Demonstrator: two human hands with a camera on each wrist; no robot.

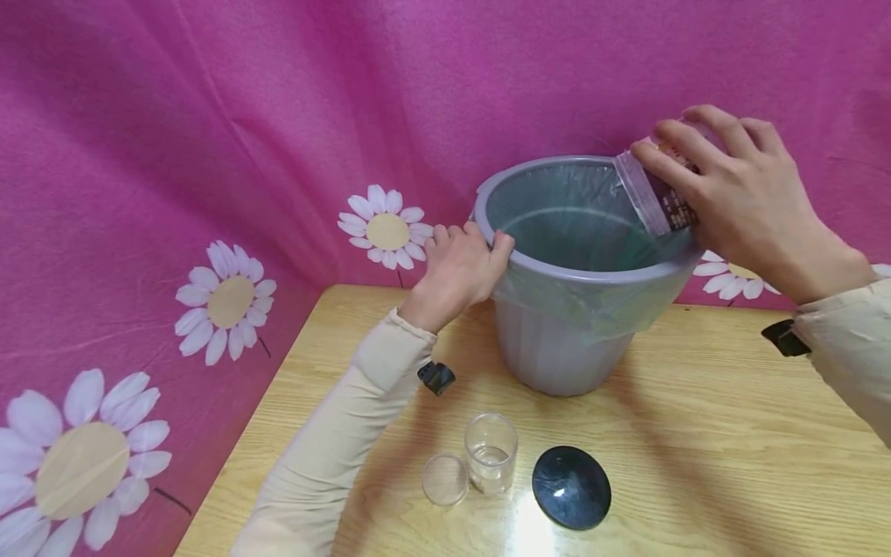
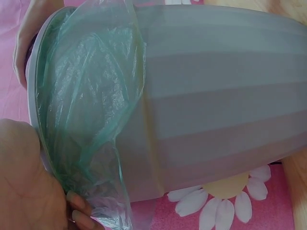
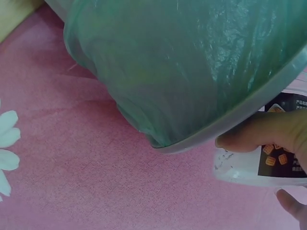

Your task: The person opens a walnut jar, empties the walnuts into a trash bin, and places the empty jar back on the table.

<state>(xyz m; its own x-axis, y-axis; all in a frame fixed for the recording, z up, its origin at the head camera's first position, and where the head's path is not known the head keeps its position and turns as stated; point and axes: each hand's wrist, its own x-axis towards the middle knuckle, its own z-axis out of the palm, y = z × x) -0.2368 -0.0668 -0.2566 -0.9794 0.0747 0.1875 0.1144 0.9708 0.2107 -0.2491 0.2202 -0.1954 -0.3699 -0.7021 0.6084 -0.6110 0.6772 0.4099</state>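
A grey trash bin (image 1: pixel 567 348) stands on the table, lined with a thin greenish plastic bag (image 1: pixel 612 302) folded over its rim. My left hand (image 1: pixel 459 263) grips the bin's left rim, thumb on top and fingers outside against the bag; the left wrist view shows these fingers (image 2: pixel 79 211). Over the right side of the opening, my right hand (image 1: pixel 748 182) holds a clear plastic jar (image 1: pixel 647 197) with a dark printed label, its mouth tipped down into the bin. In the right wrist view, the jar (image 3: pixel 235 165) is partly covered by the thumb. The bin's bottom is hidden.
In front of the bin stand a clear cylindrical container (image 1: pixel 491 456) and, next to it, a clear round lid (image 1: pixel 445 481). A black round lid (image 1: pixel 571 489) lies to their right. A pink flowered cloth (image 1: pixel 299 116) hangs behind and left of the wooden table (image 1: pixel 696 433).
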